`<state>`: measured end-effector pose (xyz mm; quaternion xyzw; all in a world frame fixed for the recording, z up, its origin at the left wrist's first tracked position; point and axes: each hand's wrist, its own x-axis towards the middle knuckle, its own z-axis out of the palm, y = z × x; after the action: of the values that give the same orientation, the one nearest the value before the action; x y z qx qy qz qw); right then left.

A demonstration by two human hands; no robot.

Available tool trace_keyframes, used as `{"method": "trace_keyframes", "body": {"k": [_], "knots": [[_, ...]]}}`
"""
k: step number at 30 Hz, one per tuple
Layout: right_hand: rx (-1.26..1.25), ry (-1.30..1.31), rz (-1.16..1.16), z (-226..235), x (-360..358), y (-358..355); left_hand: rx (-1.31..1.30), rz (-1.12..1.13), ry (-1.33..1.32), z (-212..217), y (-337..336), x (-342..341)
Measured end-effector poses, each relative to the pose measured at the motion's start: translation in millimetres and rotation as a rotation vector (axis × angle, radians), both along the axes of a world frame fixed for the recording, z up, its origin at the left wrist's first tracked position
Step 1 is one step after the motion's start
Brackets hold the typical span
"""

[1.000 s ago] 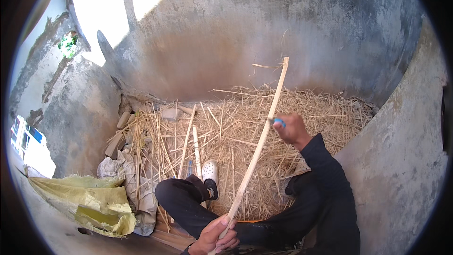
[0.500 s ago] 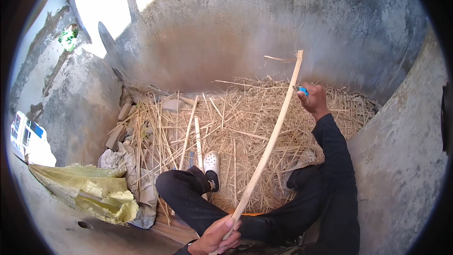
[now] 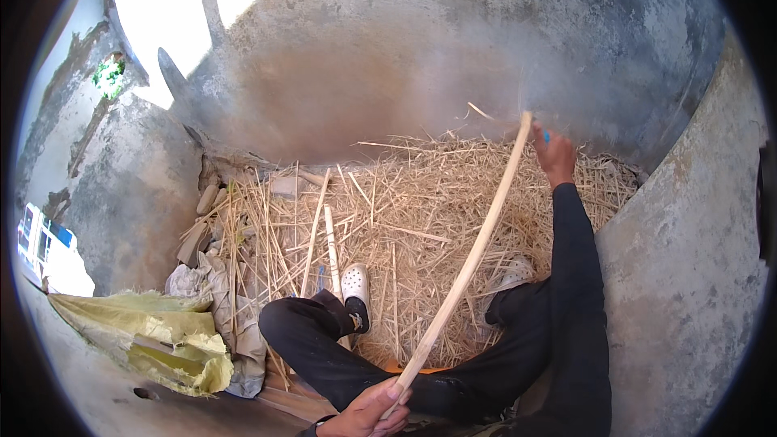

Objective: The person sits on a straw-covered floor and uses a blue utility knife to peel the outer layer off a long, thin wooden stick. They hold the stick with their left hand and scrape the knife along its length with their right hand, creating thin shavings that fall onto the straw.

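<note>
A long, pale split-wood strip (image 3: 463,279), perhaps bamboo, slants up and to the right across the middle. Its near end is gripped by my left hand (image 3: 366,414), fingers wrapped round it. Close beside the strip's far end is my right hand (image 3: 557,158), closed on a small blue tool (image 3: 546,137); its working edge is hidden. A thin curled shaving (image 3: 479,111) sticks out near the strip's tip.
Straw-like shavings (image 3: 437,202) cover the floor between my feet in pale clogs (image 3: 355,284). Other strips (image 3: 316,235) lie at the left, near a torn yellowish sack (image 3: 154,328). Concrete walls (image 3: 388,57) stand ahead and at both sides.
My right hand has moved up and slightly right with the blue tool, to the strip's far end. The strip has tilted a little to the right; my left hand still grips it.
</note>
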<state>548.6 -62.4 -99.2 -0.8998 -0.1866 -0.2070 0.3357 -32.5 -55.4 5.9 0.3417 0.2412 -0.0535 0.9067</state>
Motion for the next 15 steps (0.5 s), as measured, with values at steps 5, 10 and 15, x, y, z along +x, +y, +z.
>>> {"method": "trace_keyframes", "body": {"k": [5,10,15], "knots": [[-0.021,0.408,-0.227,-60,41,-34,0.165,0.027,0.119,2,4,-10],[0.104,0.342,0.507,21,-89,37,0.414,0.166,-0.014,2,44,7],[-0.064,-0.085,1.11,48,-241,37,0.535,0.101,0.052,6,50,14]]}}
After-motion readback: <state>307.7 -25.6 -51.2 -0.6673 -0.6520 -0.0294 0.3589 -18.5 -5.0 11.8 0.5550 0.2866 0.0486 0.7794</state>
